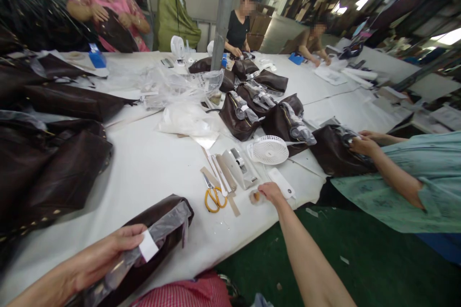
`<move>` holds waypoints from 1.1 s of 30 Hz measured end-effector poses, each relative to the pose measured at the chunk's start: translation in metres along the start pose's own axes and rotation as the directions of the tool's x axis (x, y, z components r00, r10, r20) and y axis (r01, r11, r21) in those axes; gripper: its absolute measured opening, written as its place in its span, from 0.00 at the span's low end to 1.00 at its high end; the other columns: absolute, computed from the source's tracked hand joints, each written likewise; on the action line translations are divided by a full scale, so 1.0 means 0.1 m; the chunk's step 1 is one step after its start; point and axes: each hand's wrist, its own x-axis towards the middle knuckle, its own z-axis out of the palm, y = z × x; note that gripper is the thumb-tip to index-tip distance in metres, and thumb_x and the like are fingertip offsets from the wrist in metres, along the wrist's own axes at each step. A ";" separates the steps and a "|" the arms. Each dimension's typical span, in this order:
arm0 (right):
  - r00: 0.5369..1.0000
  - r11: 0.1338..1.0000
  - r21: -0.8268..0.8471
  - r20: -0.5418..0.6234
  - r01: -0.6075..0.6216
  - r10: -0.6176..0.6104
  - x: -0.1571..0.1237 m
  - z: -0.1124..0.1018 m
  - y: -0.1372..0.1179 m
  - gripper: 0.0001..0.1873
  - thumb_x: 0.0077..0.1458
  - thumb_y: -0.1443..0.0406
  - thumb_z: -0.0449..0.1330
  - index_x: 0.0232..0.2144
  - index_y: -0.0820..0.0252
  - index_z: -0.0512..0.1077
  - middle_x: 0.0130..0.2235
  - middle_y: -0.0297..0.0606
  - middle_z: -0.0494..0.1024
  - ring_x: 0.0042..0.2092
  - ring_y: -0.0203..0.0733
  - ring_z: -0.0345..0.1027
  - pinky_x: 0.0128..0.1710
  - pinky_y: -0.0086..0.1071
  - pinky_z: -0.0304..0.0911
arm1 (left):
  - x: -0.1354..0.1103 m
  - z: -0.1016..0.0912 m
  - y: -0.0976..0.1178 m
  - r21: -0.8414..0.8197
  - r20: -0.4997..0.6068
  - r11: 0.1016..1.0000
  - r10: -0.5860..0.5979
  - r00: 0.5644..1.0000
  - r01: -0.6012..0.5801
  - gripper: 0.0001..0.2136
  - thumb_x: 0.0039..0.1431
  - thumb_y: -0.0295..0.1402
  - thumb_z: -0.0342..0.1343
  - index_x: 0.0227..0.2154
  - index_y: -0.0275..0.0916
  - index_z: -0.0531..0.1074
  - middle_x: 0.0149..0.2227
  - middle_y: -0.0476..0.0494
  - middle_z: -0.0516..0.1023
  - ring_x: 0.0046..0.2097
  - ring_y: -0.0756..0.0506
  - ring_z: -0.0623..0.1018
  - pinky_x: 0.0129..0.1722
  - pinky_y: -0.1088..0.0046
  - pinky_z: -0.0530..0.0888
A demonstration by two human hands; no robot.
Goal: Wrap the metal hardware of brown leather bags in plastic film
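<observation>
Head view: left hand [120,241] pinches a white tag [149,246] against plastic wrap [171,219] on a brown bag [163,252], surface's [151,168] near edge; right hand [271,192] nips a clear round item [255,197]; keeping the left steady should help.

The bag [166,246] looks leathery, its wrap [170,221] glossy plastic, the tag [149,247] matt paper.

Bare hands on this one, the left hand [120,241] and the right hand [272,193] alike, with bare forearms [304,254] that taper toward them. Low in front I see a pinkish-red garment [190,293], soft and creased, finely patterned in a paler shade; stripes or small checks, I can't tell.
</observation>
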 end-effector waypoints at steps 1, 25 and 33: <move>1.000 1.000 0.011 -0.004 -0.009 0.009 -0.06 0.01 0.03 0.14 0.58 0.58 0.60 0.29 0.64 0.73 0.30 0.35 0.76 0.32 0.36 0.70 0.34 0.32 0.66 | 0.01 0.00 0.01 -0.004 -0.007 1.000 0.004 1.000 -0.004 0.17 0.42 0.43 0.70 0.30 0.36 0.75 0.30 0.44 0.75 0.30 0.48 0.73 0.32 0.76 0.71; 0.827 0.614 0.789 0.342 0.005 -0.446 -2.69 0.74 -1.69 0.13 0.46 0.57 0.61 0.19 0.61 0.70 0.18 0.29 0.66 0.21 0.31 0.53 0.22 0.27 0.48 | 0.00 0.21 -0.30 0.204 -0.124 0.950 0.264 0.957 -0.236 0.13 0.45 0.39 0.59 0.30 0.37 0.66 0.23 0.53 0.66 0.24 0.53 0.65 0.24 0.79 0.62; 0.907 0.774 0.605 0.195 0.187 -0.372 -2.73 0.84 -1.75 0.15 0.45 0.55 0.59 0.17 0.60 0.71 0.18 0.31 0.70 0.23 0.35 0.60 0.27 0.30 0.53 | 0.00 0.22 -0.32 0.300 -0.134 0.917 0.314 0.940 -0.264 0.09 0.48 0.37 0.56 0.30 0.37 0.67 0.25 0.52 0.67 0.25 0.53 0.65 0.23 0.80 0.59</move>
